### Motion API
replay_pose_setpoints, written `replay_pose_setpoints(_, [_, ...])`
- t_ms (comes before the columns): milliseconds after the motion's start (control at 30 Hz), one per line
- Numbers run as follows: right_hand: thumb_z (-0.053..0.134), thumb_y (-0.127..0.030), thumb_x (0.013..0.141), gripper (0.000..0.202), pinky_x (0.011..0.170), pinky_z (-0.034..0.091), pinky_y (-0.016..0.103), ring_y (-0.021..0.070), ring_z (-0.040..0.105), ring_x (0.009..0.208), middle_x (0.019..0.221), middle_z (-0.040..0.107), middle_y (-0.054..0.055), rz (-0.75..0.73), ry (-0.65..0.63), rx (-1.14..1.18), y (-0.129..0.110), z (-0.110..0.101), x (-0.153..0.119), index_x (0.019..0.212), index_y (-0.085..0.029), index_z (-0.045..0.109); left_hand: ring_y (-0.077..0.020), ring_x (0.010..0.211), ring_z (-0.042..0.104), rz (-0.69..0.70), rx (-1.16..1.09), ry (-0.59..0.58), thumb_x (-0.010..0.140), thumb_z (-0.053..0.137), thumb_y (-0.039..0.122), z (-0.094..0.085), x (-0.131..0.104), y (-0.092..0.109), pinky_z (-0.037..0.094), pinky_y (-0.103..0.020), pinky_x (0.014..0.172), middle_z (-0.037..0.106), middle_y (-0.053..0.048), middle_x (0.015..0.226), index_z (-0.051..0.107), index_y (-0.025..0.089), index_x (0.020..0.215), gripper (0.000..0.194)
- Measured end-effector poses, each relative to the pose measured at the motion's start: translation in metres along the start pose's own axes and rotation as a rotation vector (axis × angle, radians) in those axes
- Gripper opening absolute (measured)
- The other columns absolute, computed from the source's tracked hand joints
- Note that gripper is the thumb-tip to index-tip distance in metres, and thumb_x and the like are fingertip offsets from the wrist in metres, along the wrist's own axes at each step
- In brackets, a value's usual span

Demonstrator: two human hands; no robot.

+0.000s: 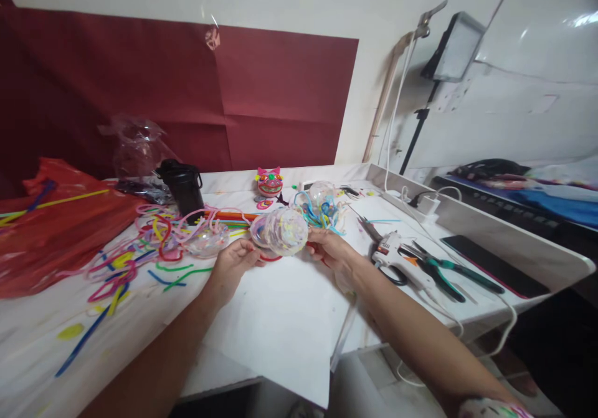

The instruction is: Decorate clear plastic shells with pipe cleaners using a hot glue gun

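Between my two hands, above the white paper (pixel 284 318), is a round, translucent craft piece (pixel 286 231) with pale, multicoloured specks. A second clear, rounded part shows at its left, and a bit of red (pixel 271 258) peeks out underneath. My left hand (pixel 237 263) is closed in a pinch at its lower left side. The fingers of my right hand (pixel 331 247) are curled in at its right edge, partly hidden behind it. Just beyond lies a clear ball (pixel 322 191) with blue and yellow fuzzy strands (pixel 322 212) bunched below it.
Pipe cleaners (pixel 126 262) lie tangled at left, near a red plastic bag (pixel 70 237) and a black bottle (pixel 183 187). A small pink lion-head figure (pixel 270 182) stands at the back. A white glue gun (pixel 389 248) and green-handled pliers (pixel 439 275) lie at right, among cables.
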State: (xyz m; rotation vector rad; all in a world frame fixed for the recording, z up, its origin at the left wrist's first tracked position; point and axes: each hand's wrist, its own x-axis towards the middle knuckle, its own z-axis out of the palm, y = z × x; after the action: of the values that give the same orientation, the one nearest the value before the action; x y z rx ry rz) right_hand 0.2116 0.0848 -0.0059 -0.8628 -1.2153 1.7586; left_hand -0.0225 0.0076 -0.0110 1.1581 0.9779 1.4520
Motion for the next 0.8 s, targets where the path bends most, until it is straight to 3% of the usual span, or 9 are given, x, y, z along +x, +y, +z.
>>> replay_pose_setpoints(233, [0.072,-0.018,0.060,0.018,0.037,0.021,0.016,0.0057,0.045,0.044,0.060,0.058,-0.003,0.030,0.052,0.024,0.000,0.010,-0.001,0.070,-0.016,0.057,-0.0147,0.057,0.069,-0.053,-0.056,0.028,0.049,0.094,0.042,0.007,-0.002,0.003,0.055,-0.026,0.061,0.075,-0.001,0.069,0.064,0.016,0.067,0.043])
replay_pose_setpoints(433, [0.073,-0.018,0.065,0.017,0.033,0.017,0.015,0.0040,0.041,0.039,0.053,0.057,-0.004,0.025,0.102,-0.005,0.001,0.017,0.001,0.064,-0.015,0.056,-0.0114,0.059,0.068,-0.088,-0.153,0.080,0.043,0.097,0.036,0.006,0.001,0.003,0.056,-0.021,0.061,0.071,0.002,0.065,0.067,0.015,0.068,0.044])
replay_pose_setpoints(800, [0.066,-0.015,0.074,0.017,0.029,0.016,0.016,0.0041,0.038,0.033,0.047,0.055,-0.006,0.046,0.173,-0.057,-0.003,0.028,0.001,0.062,-0.017,0.055,-0.0081,0.056,0.063,-0.139,-0.283,0.073,0.045,0.097,0.027,0.003,0.005,0.001,0.054,-0.015,0.057,0.065,0.002,0.059,0.064,0.013,0.063,0.040])
